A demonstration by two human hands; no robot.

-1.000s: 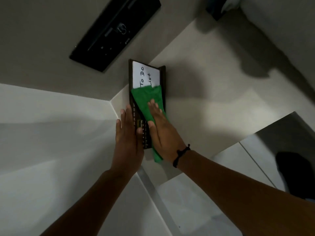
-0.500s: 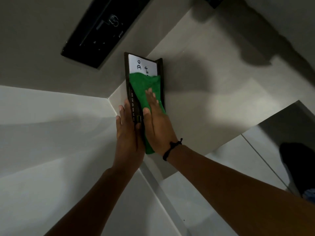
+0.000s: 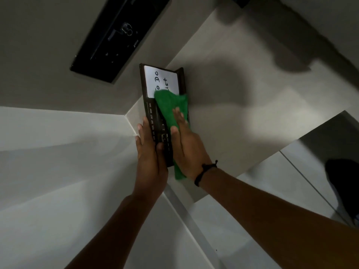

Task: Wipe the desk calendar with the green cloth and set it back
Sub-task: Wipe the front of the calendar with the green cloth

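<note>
The desk calendar (image 3: 149,98) is a dark brown frame with a white panel reading "To Do List" and a strip of month names. It rests on the pale desk top (image 3: 242,117) near the wall corner. My left hand (image 3: 150,150) grips its near left edge, thumb across the front. My right hand (image 3: 187,146) lies flat on the green cloth (image 3: 171,107), pressing it against the calendar's face. The cloth covers the lower part of the white panel and hangs out below my palm.
A black flat device (image 3: 116,35) is fixed on the grey wall above left of the calendar. The desk top ends at an edge lower right, with tiled floor (image 3: 310,181) and a dark shape (image 3: 343,183) beyond it. A white surface spreads to the left.
My right hand slid the green cloth up over the white panel, then back down, uncovering more of the writing. My left hand kept its hold on the calendar's edge.
</note>
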